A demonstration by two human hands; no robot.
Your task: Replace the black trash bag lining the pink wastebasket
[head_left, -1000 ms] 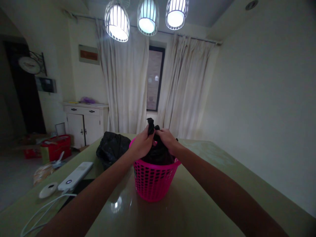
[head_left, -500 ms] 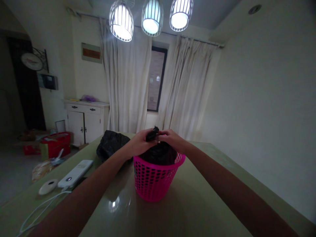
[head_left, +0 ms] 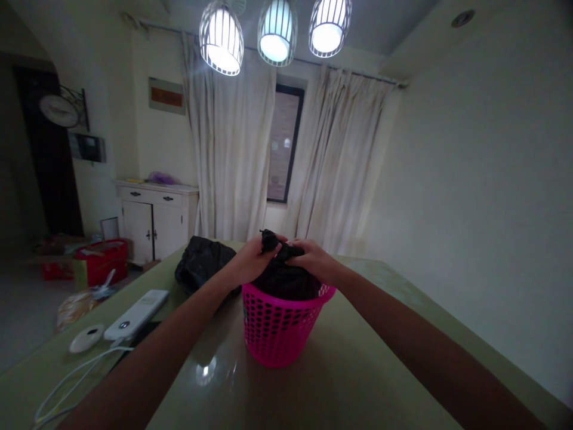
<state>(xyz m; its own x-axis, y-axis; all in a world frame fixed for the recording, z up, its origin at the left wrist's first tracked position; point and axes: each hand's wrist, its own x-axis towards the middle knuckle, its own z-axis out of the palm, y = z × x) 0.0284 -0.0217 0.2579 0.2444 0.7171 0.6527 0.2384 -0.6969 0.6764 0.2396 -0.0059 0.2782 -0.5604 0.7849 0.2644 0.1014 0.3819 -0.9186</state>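
Both hands pinch the black bag top in the pink basket on the counter: left hand grip closed, right hand grip closed.

Black bundle crowds basket's left; right tabletop open.

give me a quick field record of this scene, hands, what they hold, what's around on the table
left hand: gripping the gathered top of the black bag
right hand: gripping the same bag top, touching the left hand
black bag: sits inside the pink basket, its twisted end poking up between the hands
pink basket: perforated, upright on the table
second black bag: lying on the table behind and left of the basket
white device: at the table's left edge, beside a round white piece with a cable
overhead: three caged lamps, lit
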